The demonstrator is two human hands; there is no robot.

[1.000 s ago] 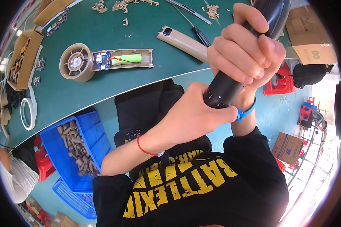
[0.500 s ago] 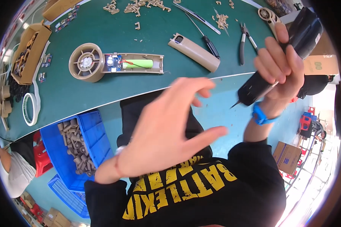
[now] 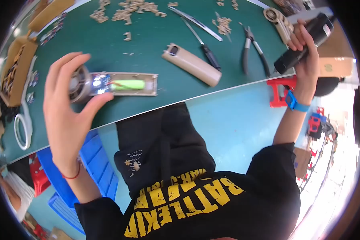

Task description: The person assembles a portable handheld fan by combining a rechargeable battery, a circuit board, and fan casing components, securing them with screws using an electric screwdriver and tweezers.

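My left hand (image 3: 66, 102) reaches over the round head of a tan handheld fan (image 3: 151, 86), thumb and fingers spread around it. Whether they touch it cannot be made out. The fan lies on the table with its handle uncovered, showing a blue circuit board (image 3: 101, 83) and a green battery cell (image 3: 128, 84). At the right, my right hand (image 3: 306, 54) grips a black electric screwdriver (image 3: 289, 61), its bit end pointing down and left near the table edge. A tan handle cover (image 3: 194, 66) rests between the two hands.
Cutting pliers (image 3: 246, 54), a screwdriver (image 3: 210, 56) and tweezers (image 3: 200, 24) lie on the green table (image 3: 120, 110). Small tan parts (image 3: 136, 11) are heaped at the back. Left stand a parts box (image 3: 14, 72) and a tape roll (image 3: 23, 132). A blue bin (image 3: 98, 160) sits below.
My left hand has moved left from over my lap to the fan head. My right hand has carried the electric screwdriver up and outward to the right. The view has shifted slightly.
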